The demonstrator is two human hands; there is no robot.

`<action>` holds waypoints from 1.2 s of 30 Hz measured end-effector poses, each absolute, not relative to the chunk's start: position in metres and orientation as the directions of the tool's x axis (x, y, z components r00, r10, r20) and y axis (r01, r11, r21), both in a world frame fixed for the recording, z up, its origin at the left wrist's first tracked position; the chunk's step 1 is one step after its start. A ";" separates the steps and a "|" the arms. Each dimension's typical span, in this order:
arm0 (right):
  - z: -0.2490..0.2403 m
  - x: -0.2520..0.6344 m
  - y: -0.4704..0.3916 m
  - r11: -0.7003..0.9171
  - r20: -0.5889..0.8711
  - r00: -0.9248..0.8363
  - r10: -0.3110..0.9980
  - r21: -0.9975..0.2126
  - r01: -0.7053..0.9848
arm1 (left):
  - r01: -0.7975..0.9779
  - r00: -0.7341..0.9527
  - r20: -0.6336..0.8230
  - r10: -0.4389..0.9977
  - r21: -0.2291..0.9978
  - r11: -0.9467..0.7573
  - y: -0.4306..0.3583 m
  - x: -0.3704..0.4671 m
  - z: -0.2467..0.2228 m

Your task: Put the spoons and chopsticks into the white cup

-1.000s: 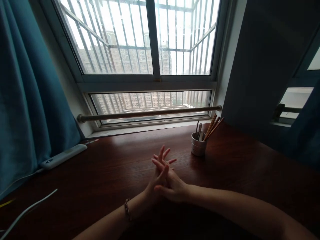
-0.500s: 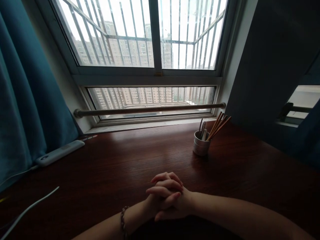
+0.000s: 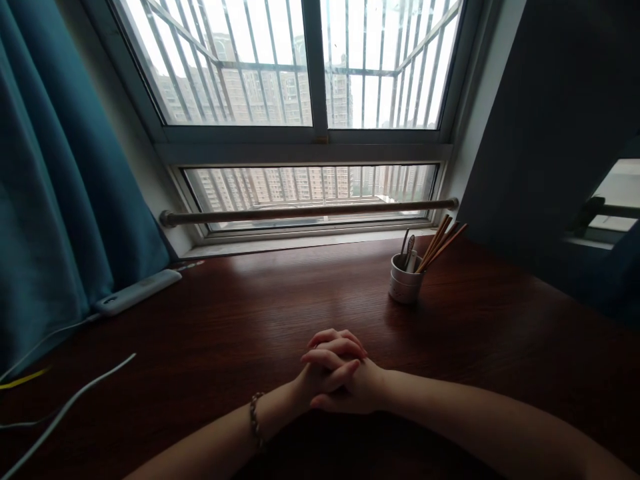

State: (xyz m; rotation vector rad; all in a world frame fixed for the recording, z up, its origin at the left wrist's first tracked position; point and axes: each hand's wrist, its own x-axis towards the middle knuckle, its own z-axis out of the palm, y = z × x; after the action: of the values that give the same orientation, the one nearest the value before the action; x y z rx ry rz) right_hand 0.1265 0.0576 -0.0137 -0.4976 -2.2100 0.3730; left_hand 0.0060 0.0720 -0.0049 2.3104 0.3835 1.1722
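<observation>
From the left I see a white power strip [image 3: 137, 292] by the blue curtain [image 3: 55, 200], its cables trailing across the dark worktop [image 3: 215, 333]. At centre my left hand [image 3: 313, 380] and right hand [image 3: 357, 390] rest clasped, fingers [image 3: 333, 350] interlaced and closed on each other, holding nothing. Nearest to them, up and to the right and well apart from the fingertips, stands a small white cup [image 3: 404, 285] of chopsticks [image 3: 440, 243]: I judge it light, rigid, breakable, top-heavy, best gripped around its wall.
</observation>
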 end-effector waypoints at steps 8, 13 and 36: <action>-0.014 0.128 0.058 0.876 0.653 -0.588 0.478 -0.403 0.264 | 0.021 0.519 0.772 0.368 0.419 -0.908 0.078 0.007 -0.021; -0.015 0.127 0.058 0.874 0.655 -0.584 0.480 -0.418 0.249 | 0.043 0.413 0.832 0.372 0.389 -0.920 0.080 0.008 -0.031; -0.015 0.127 0.057 0.870 0.656 -0.577 0.485 -0.425 0.249 | -0.076 0.613 0.617 0.494 0.668 -0.740 0.077 0.004 -0.021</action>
State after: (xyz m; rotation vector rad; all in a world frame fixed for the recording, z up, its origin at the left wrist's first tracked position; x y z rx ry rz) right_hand 0.1268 0.0574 -0.0154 -0.5277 -2.2073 0.3643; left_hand 0.0043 0.0774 -0.0212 2.1685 0.3273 1.0982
